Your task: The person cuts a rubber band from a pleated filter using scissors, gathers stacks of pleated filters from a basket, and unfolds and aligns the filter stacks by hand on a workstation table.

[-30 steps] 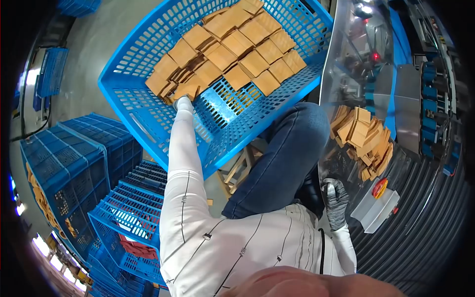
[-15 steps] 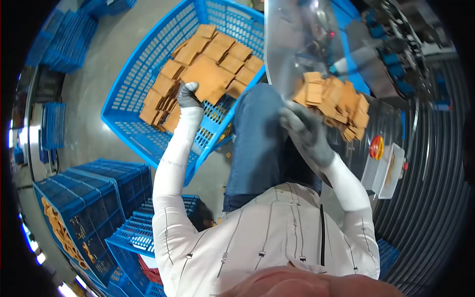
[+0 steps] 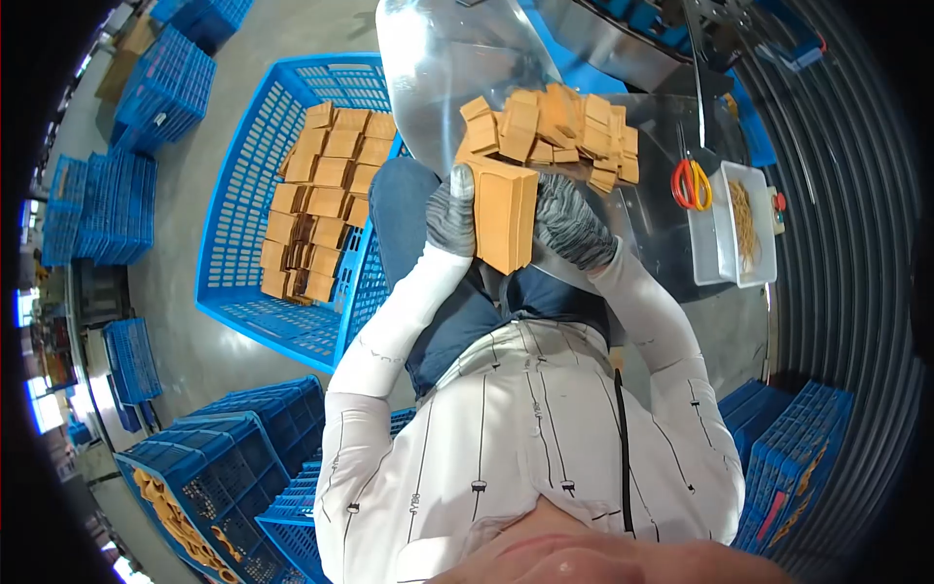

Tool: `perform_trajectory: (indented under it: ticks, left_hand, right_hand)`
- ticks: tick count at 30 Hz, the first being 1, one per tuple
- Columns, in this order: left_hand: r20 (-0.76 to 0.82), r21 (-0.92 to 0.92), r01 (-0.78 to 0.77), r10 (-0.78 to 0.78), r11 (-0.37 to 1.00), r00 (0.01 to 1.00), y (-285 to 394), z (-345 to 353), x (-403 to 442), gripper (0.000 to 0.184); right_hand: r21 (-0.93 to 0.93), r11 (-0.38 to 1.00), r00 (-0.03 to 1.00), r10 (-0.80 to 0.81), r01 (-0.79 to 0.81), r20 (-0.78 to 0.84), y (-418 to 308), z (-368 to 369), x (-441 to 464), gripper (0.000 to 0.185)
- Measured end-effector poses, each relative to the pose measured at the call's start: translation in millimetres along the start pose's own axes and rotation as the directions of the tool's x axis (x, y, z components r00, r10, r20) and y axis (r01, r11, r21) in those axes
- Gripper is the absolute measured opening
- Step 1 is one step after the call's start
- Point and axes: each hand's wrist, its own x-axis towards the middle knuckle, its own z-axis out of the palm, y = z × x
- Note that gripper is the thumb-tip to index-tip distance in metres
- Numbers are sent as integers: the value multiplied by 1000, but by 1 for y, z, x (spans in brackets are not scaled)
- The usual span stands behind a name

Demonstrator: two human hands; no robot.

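Observation:
Between both gloved hands, above the lap, is a thick stack of tan flat pieces (image 3: 504,216). My left hand (image 3: 451,212) grips its left side, thumb up along the near face. My right hand (image 3: 574,222) is closed against its right side, fingers partly hidden behind the stack. Just beyond, a loose heap of similar tan pieces (image 3: 559,122) lies on the metal table (image 3: 657,127). To the left, a blue crate (image 3: 219,248) holds rows of the same pieces.
Red and yellow scissors (image 3: 692,185) and a white tray (image 3: 715,261) with thin strands are at the right. A red button (image 3: 779,201) is beside it. Stacked blue crates (image 3: 112,209) stand far left, more (image 3: 219,457) at lower left and others (image 3: 793,453) at lower right.
The view has turned toward the table. My left hand has come out of the crate area with tan pieces, and my right hand has moved up and closed on the stack.

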Motion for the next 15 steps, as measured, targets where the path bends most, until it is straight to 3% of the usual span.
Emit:
perform_trajectory:
  ticks: [1, 5, 6, 7, 8, 10, 12, 13, 14, 15]
  left_hand:
    - [-5, 76, -17, 18, 997, 1000, -4, 5, 0, 62]
    - [-16, 232, -14, 19, 973, 1000, -17, 19, -2, 64]
    - [-10, 215, 9, -7, 977, 1000, -20, 20, -1, 64]
    - [-6, 197, 35, -34, 980, 999, -27, 18, 2, 64]
    - [-2, 179, 61, -61, 982, 998, -35, 16, 3, 63]
    - [-45, 221, -9, 20, 975, 999, -50, 14, 8, 60]
    - [-87, 239, -22, 43, 971, 995, -74, 10, 15, 57]
    - [-69, 242, 80, -65, 967, 995, -83, 0, 20, 53]
    - [-51, 220, 55, -45, 974, 998, -87, 5, 22, 52]
    - [-32, 201, 36, -30, 979, 999, -92, 9, 21, 52]
  right_hand:
    - [160, 985, 998, 69, -70, 13, 0, -2, -6, 33]
    - [495, 851, 966, 245, -175, -80, 21, 8, -46, 30]
    - [736, 635, 943, 333, -234, 13, 28, 7, -55, 26]
    - [917, 309, 903, 417, -251, 107, 36, 7, -64, 23]
    - [976, -13, 848, 493, -219, 197, 44, 7, -73, 20]
    - [890, -393, 896, 271, -231, 352, 18, -37, -63, 14]
    - [975, 96, 735, 672, -202, 86, -4, -73, -87, 18]
    - [998, -36, 742, 668, -45, 57, -4, -96, -95, 16]
    - [980, -163, 744, 668, 118, 22, 0, -120, -107, 14]
    - [976, 211, 542, 827, -59, -145, 10, -144, -129, 12]
